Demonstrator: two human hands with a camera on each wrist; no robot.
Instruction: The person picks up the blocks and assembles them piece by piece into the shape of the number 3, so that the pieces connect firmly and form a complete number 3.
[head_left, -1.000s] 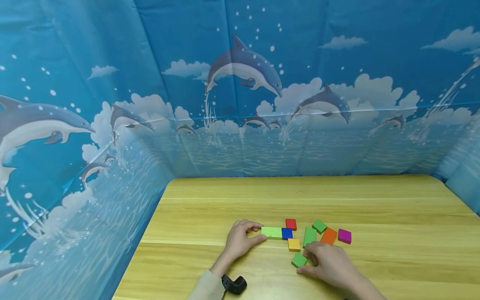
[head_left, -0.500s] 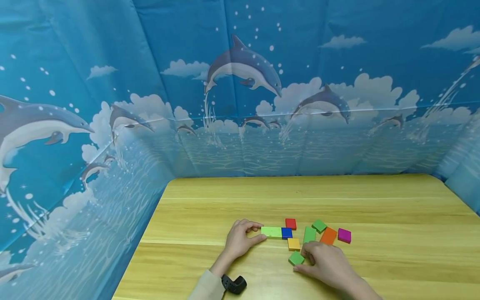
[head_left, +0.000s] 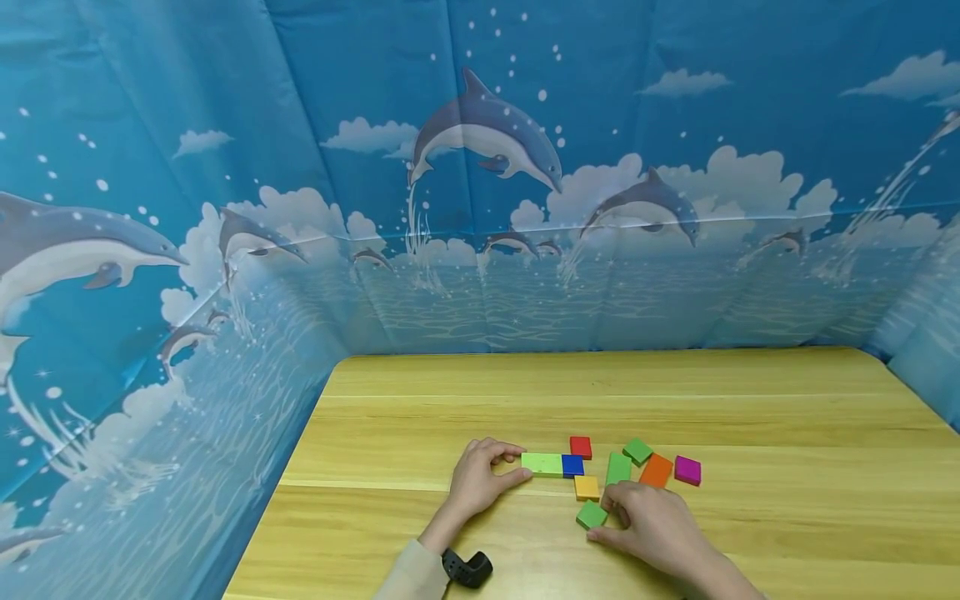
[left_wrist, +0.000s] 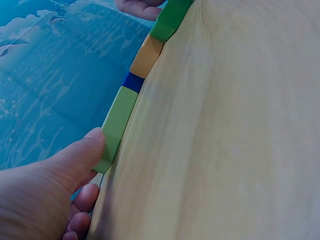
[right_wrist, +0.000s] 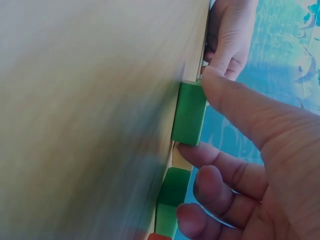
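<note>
My left hand [head_left: 483, 479] holds the left end of a light green rectangular block [head_left: 542, 465] between thumb and forefinger. A blue square block [head_left: 572, 466] sits against that block's right end. Thumb and forefinger of my right hand [head_left: 652, 525] pinch a green square block [head_left: 592, 515], turned at an angle, just below a yellow-orange square block [head_left: 587, 487]. In the right wrist view the thumb meets one end of the green block [right_wrist: 189, 114], while the forefinger is at its other end. A red square block [head_left: 581, 447] lies behind the blue one.
Beyond my right hand lie a green rectangular block [head_left: 618, 468], another green square block [head_left: 637, 451], an orange block [head_left: 657, 471] and a magenta block [head_left: 687, 470]. Everything lies on a wooden table [head_left: 420, 400], with a dolphin-printed curtain [head_left: 480, 275] behind it.
My right hand has shifted slightly left with the green square block, which has also turned and moved up a little toward the yellow-orange block. My left hand stays put.
</note>
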